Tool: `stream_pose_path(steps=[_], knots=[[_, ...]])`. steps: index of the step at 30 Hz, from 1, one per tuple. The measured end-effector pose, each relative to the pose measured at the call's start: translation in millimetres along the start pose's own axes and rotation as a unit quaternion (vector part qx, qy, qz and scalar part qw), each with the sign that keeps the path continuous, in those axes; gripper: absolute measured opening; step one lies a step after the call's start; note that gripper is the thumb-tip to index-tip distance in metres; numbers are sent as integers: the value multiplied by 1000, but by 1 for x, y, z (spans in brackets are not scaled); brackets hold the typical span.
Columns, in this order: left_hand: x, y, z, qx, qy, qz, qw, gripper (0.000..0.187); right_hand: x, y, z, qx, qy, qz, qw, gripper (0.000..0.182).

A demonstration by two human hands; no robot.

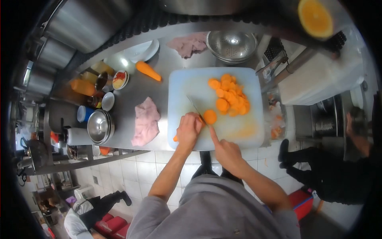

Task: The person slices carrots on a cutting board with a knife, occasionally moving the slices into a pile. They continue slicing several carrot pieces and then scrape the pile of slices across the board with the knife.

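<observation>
My left hand [188, 130] is closed on a carrot [175, 138] over the cutting board [181, 79]. Most of that carrot is hidden under my fingers, with its tip showing at the left. In my right hand [227, 156] is a knife [193, 104]. Its handle is covered by my grip, and the index finger reaches forward along it. The thin blade points away and to the left, close beside my left fingertips. A fresh carrot slice [209, 116] lies right by the blade. Farther back on the board is a pile of carrot slices [230, 95].
A whole peeled carrot [148, 71] and a pink cloth [146, 121] lie left of the board. Stacked metal bowls [99, 126] stand farther left. Behind the board are a colander [232, 44] and another cloth [189, 44]. Other people are at both sides.
</observation>
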State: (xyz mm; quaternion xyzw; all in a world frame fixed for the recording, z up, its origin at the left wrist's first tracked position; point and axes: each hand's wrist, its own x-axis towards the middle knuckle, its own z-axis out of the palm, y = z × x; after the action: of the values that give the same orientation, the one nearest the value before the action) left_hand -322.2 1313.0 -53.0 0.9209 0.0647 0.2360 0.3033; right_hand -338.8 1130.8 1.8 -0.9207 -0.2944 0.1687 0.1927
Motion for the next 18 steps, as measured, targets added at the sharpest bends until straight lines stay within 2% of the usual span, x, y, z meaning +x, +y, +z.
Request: stream_pose_path(steps=[8,18], knots=[[1,3,-2,0,12,15,1000,14,-83,-22,-38,1,-62,33,998,88],[1,2,-1,-7,18,20,1000,18,-63,-13,-18,13,-45,5,999,87]])
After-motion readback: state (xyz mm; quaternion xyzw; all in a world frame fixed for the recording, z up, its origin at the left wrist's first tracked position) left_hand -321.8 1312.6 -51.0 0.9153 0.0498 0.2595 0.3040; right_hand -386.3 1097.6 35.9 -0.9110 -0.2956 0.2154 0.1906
